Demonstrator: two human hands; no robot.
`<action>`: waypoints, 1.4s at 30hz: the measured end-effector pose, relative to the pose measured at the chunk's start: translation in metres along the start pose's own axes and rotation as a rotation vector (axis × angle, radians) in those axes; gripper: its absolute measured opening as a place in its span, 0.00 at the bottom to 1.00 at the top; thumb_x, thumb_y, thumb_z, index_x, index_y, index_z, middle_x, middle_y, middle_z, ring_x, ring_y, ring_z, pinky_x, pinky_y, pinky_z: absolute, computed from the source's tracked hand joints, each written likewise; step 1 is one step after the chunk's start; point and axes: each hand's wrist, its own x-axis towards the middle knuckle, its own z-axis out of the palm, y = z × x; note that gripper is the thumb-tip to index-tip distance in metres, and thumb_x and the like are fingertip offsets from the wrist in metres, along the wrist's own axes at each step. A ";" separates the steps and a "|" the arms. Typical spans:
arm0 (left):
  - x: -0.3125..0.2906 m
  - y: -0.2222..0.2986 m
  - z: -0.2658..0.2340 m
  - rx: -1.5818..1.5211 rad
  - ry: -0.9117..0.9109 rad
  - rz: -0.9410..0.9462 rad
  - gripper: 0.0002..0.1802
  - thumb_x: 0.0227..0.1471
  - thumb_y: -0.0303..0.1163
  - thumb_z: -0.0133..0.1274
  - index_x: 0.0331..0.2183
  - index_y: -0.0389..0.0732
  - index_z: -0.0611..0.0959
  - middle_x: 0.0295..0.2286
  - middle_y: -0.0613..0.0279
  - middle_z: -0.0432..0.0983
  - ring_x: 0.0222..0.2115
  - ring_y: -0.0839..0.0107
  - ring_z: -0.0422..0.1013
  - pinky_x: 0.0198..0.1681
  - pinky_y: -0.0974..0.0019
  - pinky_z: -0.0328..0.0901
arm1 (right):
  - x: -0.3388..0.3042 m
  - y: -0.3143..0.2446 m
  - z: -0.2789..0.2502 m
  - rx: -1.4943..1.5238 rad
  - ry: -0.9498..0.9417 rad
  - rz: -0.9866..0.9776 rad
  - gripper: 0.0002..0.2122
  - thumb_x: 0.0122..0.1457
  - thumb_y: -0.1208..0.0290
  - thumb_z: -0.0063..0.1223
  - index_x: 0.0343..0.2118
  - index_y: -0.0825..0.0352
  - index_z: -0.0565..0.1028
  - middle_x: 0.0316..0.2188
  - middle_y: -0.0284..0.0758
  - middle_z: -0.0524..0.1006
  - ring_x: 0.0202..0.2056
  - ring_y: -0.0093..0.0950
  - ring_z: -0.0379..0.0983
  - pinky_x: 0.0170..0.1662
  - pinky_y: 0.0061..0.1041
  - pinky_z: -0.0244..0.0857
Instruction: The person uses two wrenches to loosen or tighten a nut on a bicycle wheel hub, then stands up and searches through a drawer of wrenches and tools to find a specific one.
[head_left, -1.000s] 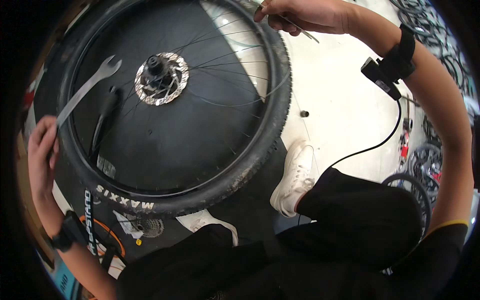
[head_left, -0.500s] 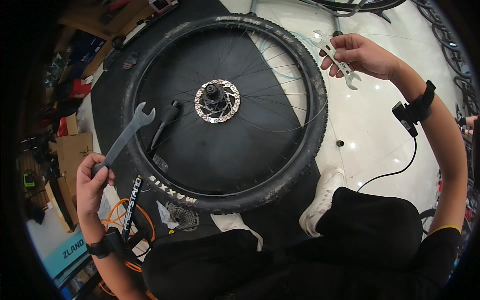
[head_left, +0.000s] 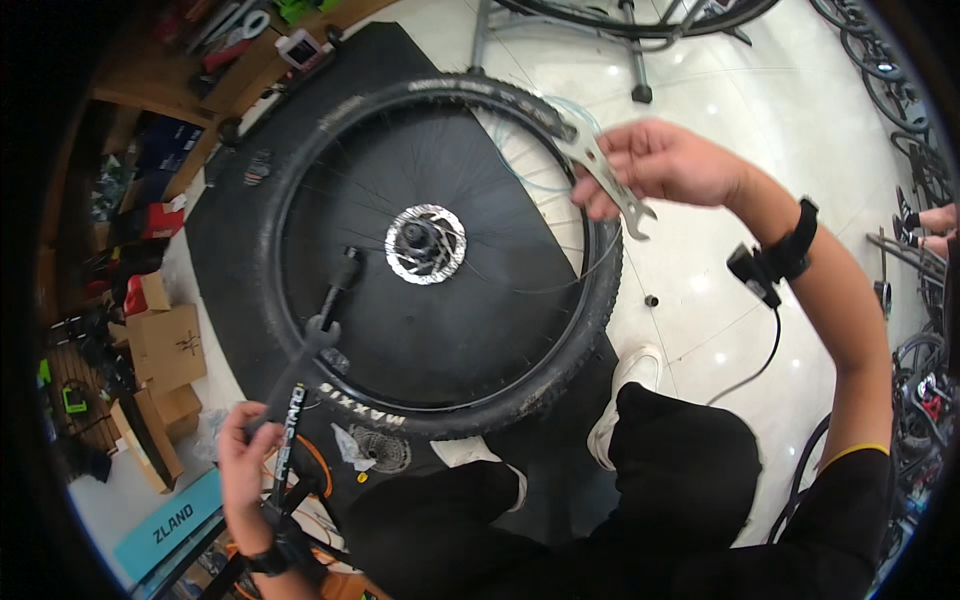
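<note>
A bicycle wheel with a knobbly black tyre (head_left: pixel 603 320) lies flat before me, its silver brake rotor (head_left: pixel 447 262) facing up around the hub (head_left: pixel 415 235). My left hand (head_left: pixel 245 460) grips the handle of a grey open-end wrench (head_left: pixel 290 375), whose jaw overlaps the tyre's left side in the picture; contact cannot be made out. Over the wheel's far right edge, my right hand (head_left: pixel 670 165) pinches a flat silver double-ended wrench (head_left: pixel 632 207). A black rod-like tool (head_left: pixel 343 275) shows within the rim, left of the hub.
Beneath the wheel is a dark mat (head_left: pixel 225 260) on white tiles. A cassette (head_left: pixel 390 450) lies near my feet, beside a stand's black post (head_left: pixel 288 440). Cardboard boxes (head_left: pixel 165 345) line the left; bicycles (head_left: pixel 905 100) stand along the right. A small black cap (head_left: pixel 652 300) sits on the tiles.
My left hand has lowered its wrench toward me and to the right. My right hand has come left and nearer with its wrench. The whole view has shifted, so the wheel sits lower.
</note>
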 end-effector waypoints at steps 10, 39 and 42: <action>-0.120 0.007 0.018 -0.349 0.193 -0.069 0.10 0.53 0.21 0.49 0.40 0.33 0.73 0.27 0.58 0.74 0.25 0.74 0.71 0.30 0.71 0.67 | -0.142 0.011 0.012 -0.317 0.244 0.318 0.12 0.54 0.83 0.38 0.40 0.73 0.71 0.27 0.39 0.78 0.28 0.28 0.78 0.32 0.28 0.71; -0.571 0.233 -0.004 -0.783 0.697 -0.340 0.06 0.59 0.31 0.45 0.34 0.38 0.73 0.25 0.58 0.78 0.20 0.76 0.69 0.24 0.73 0.64 | -0.274 -0.348 0.140 -0.493 0.045 0.050 0.02 0.58 0.77 0.50 0.30 0.70 0.71 0.24 0.31 0.74 0.27 0.21 0.72 0.32 0.20 0.66; -0.644 0.295 0.031 -1.098 0.892 -0.307 0.11 0.60 0.31 0.44 0.44 0.38 0.72 0.31 0.61 0.77 0.24 0.79 0.69 0.27 0.76 0.62 | -0.251 -0.366 0.157 -0.606 -0.181 0.030 0.02 0.59 0.78 0.49 0.31 0.70 0.71 0.25 0.30 0.75 0.27 0.20 0.72 0.32 0.19 0.66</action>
